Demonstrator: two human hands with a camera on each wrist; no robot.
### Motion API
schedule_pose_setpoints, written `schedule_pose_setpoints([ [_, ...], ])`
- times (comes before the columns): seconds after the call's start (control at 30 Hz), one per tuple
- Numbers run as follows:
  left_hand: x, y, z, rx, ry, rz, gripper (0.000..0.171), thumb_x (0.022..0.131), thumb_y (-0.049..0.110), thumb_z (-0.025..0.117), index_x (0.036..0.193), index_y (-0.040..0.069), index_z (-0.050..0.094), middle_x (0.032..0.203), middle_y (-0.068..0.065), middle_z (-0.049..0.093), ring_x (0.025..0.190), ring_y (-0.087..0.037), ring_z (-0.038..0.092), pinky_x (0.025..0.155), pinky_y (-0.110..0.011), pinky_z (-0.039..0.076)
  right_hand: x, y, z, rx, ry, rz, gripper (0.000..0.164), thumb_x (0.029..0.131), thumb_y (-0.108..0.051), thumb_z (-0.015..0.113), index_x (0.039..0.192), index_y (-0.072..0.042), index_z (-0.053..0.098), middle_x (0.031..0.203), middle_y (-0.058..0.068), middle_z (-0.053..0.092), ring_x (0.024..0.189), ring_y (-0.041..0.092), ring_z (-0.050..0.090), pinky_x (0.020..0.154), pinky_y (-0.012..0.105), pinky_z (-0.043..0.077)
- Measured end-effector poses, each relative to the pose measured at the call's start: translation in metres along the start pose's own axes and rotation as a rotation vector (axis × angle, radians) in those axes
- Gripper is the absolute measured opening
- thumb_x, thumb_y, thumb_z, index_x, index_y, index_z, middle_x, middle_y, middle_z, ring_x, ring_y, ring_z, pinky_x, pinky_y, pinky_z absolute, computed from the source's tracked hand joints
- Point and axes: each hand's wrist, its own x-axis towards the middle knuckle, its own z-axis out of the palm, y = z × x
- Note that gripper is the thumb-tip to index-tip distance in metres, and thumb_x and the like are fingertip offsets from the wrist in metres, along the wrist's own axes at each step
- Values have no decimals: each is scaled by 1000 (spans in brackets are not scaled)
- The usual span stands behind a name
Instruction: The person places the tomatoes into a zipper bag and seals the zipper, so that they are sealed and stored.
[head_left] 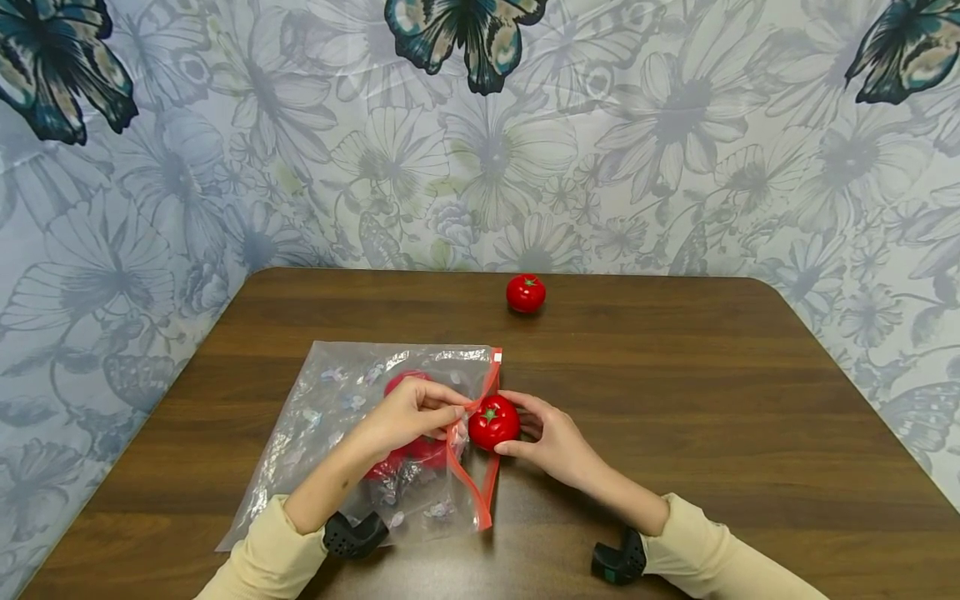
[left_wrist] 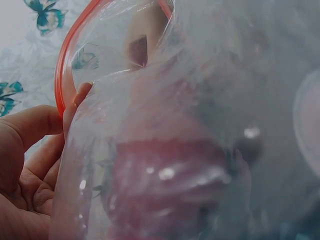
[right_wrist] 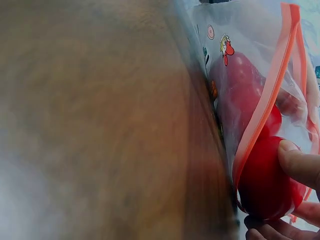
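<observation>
A clear zip bag with a red-orange zip edge lies on the table, several red tomatoes showing through its plastic. My left hand pinches the upper layer of the bag's mouth, holding it apart from the lower one; in the left wrist view the thumb and finger meet at the zip edge. At that mouth, my right hand grips a shiny red tomato with a green stem mark. The right wrist view has this tomato partly inside the opening.
Another red tomato stands near the far edge of the brown wooden table. Behind the table hangs a flowered cloth with butterflies. Black wrist cameras sit at both sleeves.
</observation>
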Motion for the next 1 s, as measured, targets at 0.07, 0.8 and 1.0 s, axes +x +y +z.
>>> schedule_pose_setpoints([
  [0.07, 0, 0, 0, -12, -7, 4, 24, 91, 2, 60, 109, -13, 63, 76, -15, 67, 69, -20, 67, 69, -37, 55, 1, 1, 1, -14, 11, -4, 64, 74, -12, 80, 131, -3, 52, 120, 13, 55, 104, 26, 59, 87, 34, 49],
  [0.8, -1, 4, 2, -26, -17, -9, 25, 90, 3, 61, 109, -12, 63, 77, -15, 66, 68, -20, 66, 71, -38, 55, -4, 6, -18, -109, -11, -99, 41, 80, -2, 73, 119, 2, 62, 103, 9, 63, 87, 20, 64, 76, 29, 53],
  [1.0, -4, 4, 2, -13, 0, -12, 25, 90, 4, 62, 109, -11, 63, 77, -14, 67, 67, -18, 65, 69, -37, 55, -4, 5, -10, -46, -16, -58, 41, 79, 0, 73, 118, 3, 62, 105, 12, 63, 85, 18, 66, 73, 24, 53],
])
